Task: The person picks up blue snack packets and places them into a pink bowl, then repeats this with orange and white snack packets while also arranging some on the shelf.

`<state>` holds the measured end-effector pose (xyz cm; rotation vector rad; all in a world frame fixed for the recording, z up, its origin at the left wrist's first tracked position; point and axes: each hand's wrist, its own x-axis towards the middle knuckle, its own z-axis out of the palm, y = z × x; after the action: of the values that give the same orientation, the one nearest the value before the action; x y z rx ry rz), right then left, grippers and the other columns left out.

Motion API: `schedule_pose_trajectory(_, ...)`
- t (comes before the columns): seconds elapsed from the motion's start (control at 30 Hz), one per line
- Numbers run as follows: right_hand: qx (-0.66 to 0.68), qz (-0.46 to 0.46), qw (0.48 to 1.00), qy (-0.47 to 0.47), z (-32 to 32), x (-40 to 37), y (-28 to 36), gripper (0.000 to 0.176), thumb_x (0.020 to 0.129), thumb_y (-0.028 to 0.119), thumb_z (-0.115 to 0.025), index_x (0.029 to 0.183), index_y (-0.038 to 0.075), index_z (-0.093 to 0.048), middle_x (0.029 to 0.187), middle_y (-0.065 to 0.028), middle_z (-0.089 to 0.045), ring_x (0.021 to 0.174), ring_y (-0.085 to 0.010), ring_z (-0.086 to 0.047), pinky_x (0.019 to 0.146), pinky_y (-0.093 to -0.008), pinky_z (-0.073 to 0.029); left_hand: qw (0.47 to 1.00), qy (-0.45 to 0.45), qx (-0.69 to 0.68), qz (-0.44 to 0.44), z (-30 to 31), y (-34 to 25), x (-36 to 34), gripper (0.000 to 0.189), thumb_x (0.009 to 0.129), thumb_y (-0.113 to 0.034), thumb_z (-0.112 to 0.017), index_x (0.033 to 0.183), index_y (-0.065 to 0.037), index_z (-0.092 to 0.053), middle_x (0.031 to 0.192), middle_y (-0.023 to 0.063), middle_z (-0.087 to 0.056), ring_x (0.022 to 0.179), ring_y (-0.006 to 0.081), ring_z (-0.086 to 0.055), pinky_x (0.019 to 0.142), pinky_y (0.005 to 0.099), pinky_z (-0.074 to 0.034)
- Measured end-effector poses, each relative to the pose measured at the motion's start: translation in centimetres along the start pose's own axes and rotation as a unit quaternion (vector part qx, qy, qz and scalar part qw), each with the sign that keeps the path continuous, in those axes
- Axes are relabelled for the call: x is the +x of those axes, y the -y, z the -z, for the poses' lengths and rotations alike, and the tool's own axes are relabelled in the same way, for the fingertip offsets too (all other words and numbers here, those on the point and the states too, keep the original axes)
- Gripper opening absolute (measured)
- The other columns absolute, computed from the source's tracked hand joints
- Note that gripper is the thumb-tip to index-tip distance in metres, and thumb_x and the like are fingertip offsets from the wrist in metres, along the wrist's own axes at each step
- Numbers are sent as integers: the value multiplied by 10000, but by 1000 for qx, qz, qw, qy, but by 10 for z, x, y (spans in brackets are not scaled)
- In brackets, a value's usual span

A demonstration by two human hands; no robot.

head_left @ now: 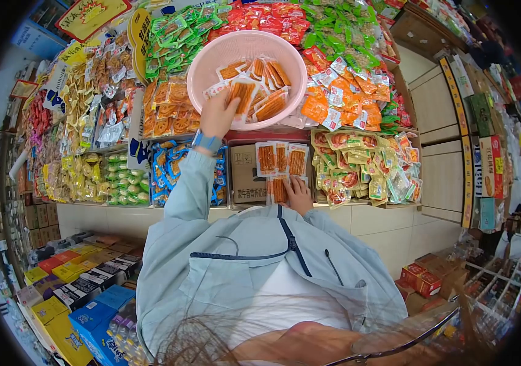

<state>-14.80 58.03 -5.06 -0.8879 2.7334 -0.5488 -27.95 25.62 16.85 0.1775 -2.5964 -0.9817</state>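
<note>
My left hand (216,116) reaches over the near left rim of a pink plastic basket (196,76). Its fingers are closed on a clear packet of orange-brown snack strips (244,96). More packets of the same kind (271,107) lie inside the basket. Below it, a display compartment with a cardboard box (247,174) at its base holds several such packets (282,156) laid side by side. My right hand (299,194) rests there with fingers stretched out, touching the edge of a front packet (277,190).
Around the basket lie green packets (181,27), red packets (266,21), orange packets (349,94) and cream-coloured packets (352,158). Blue packets (166,168) adjoin the compartment on the left. Boxes (99,311) stand on the floor at left, and a shelf (465,146) runs along the right.
</note>
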Motion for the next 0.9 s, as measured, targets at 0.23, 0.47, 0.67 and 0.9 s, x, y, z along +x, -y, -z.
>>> schedule_pose_trajectory(0.23,-3,-4,1000,0,-2,-2,-1,919,732,477,-752,1492,164,-341,1549,-135,-283,1423,-350,-261,1089,-512,-298,996,-38,84,-12,-25,66,66,313,867,-207,-654,1127,-33,-642,974,219,-681,915,396,-648,814,481,-500)
schedule_pose_trajectory(0.47,-17,-16,999,34,-4,0,-2,904,782,554,-686,1506,162,-315,1555,-158,-279,1444,-339,-237,1122,-494,-258,964,-40,244,-97,-30,79,89,364,880,-258,-655,1165,-33,-634,1079,222,-672,944,376,-657,822,473,-512)
schedule_pose_trajectory(0.67,-19,-16,999,30,-11,-1,-5,921,774,548,-694,1517,178,-296,1563,-150,-261,1443,-335,-233,1119,-497,-256,940,158,302,3,-63,95,96,298,913,-273,-608,1087,-38,-664,1011,202,-690,922,364,-664,816,476,-511)
schedule_pose_trajectory(0.9,8,-13,1000,-2,-10,-1,-4,826,780,408,-706,1493,196,-346,1545,-126,-305,1417,-331,-282,1085,-497,-281,945,160,285,-11,-60,101,95,251,892,-231,-620,1061,-57,-684,934,182,-690,865,366,-659,782,474,-511)
